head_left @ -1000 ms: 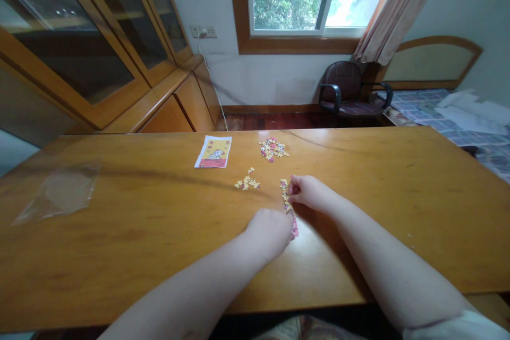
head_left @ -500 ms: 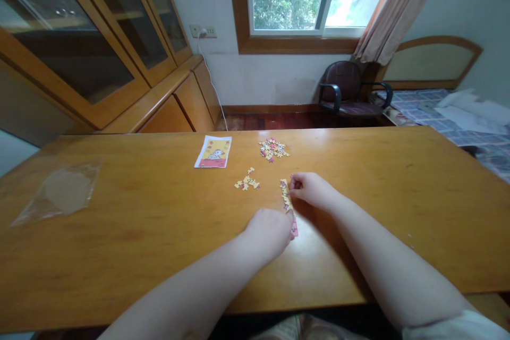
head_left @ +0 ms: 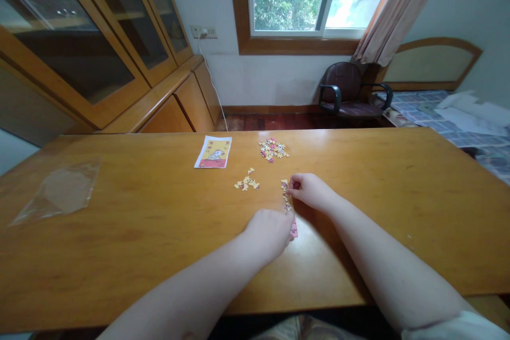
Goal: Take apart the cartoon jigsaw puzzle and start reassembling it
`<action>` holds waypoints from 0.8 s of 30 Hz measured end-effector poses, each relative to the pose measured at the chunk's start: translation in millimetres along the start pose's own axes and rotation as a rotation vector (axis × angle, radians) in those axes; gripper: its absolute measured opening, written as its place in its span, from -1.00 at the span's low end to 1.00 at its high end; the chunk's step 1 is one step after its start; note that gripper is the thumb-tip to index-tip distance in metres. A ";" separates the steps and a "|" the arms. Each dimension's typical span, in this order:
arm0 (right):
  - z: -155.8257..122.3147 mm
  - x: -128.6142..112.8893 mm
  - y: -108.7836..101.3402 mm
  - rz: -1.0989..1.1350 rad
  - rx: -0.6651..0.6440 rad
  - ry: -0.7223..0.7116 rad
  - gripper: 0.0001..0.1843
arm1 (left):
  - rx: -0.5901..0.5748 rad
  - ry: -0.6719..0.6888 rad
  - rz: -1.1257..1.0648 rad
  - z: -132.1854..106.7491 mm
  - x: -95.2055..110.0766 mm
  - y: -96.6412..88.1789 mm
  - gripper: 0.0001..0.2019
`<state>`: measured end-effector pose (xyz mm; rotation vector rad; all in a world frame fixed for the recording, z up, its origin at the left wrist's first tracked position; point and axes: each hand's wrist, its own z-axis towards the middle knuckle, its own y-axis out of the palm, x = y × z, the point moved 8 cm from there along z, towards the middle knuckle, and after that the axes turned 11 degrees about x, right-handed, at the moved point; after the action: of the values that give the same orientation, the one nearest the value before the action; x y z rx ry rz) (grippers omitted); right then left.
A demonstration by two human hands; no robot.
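A narrow strip of joined jigsaw pieces, yellow at the far end and pink at the near end, lies on the wooden table. My left hand is closed over its lower part, the fingertips pressed against it and partly hiding it. At the strip's upper right edge, my right hand is pinched on a small puzzle piece, of which only a pink bit shows past the fingers. Left of the strip lies a small group of loose yellow puzzle pieces. Farther back is a larger pile of mixed pieces.
A picture card with a white animal on yellow and pink lies at the back left of the table. A clear plastic bag rests at the far left. Beyond the table stand a glass-fronted cabinet and a dark armchair.
My right hand has shifted slightly left, closer over the strip's upper part. The strip's top has moved a touch to the right. My left hand stays in place.
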<state>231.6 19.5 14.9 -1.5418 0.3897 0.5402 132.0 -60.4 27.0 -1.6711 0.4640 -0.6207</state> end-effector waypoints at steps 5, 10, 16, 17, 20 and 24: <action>2.3 -6.1 -5.6 -0.065 0.080 -0.134 -0.80 | 0.037 -0.015 0.000 0.2 -2.2 1.2 -0.45; 2.6 -2.2 0.0 -0.129 0.034 -0.142 -0.71 | 0.031 -0.027 -0.021 0.2 -3.8 2.8 -0.40; 3.8 -1.9 -0.7 -0.130 0.024 -0.146 -0.72 | 0.034 -0.053 -0.041 0.7 -7.5 1.5 -0.46; 4.1 -1.5 -1.9 -0.127 0.031 -0.141 -0.72 | 0.032 -0.054 -0.046 0.8 -7.9 1.5 -0.48; 5.1 0.9 -5.6 -0.138 0.064 -0.120 -0.72 | 0.027 -0.059 -0.058 0.9 -9.1 0.8 -0.49; 5.4 2.4 -4.8 -0.165 0.048 -0.107 -0.70 | 0.028 -0.065 -0.074 1.9 -10.4 -2.0 -0.37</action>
<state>235.6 25.4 17.6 -1.4770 0.1903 0.4785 125.2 -52.1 27.3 -1.6826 0.3469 -0.6220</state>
